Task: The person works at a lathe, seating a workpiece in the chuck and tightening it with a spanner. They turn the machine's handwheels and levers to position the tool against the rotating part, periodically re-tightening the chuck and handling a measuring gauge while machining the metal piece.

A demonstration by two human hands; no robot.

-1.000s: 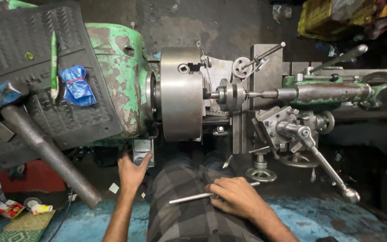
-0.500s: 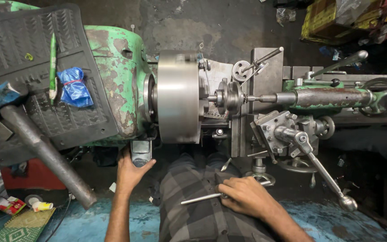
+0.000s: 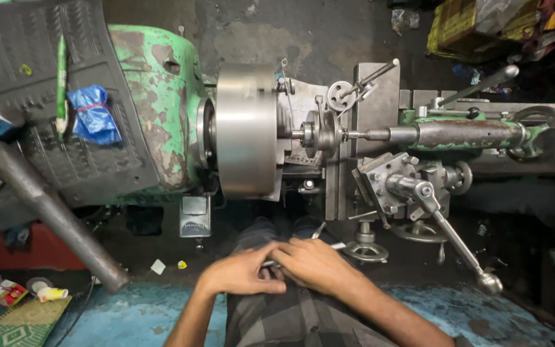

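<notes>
Both of my hands meet in front of my checked shirt, below a worn green lathe [image 3: 155, 109]. My right hand [image 3: 319, 263] grips a thin metal rod [image 3: 337, 245] whose end sticks out to the right. My left hand [image 3: 242, 273] closes around the rod's other end, touching the right hand. Above them the lathe's big steel chuck [image 3: 245, 128] holds a small round workpiece [image 3: 319, 132], with the tailstock [image 3: 470, 133] pressed against it from the right.
The tool post [image 3: 393, 177] with a long lever handle [image 3: 460, 247] juts toward me at the right. A thick grey pipe [image 3: 46, 209] slants at the left. A blue plastic bag [image 3: 92, 114] lies on the black ribbed cover. A carriage handwheel [image 3: 366, 249] sits just right of my hands.
My left hand has left the switch box under the headstock and come right to join my right hand on the rod. The chuck now looks blurred, as if spinning.
</notes>
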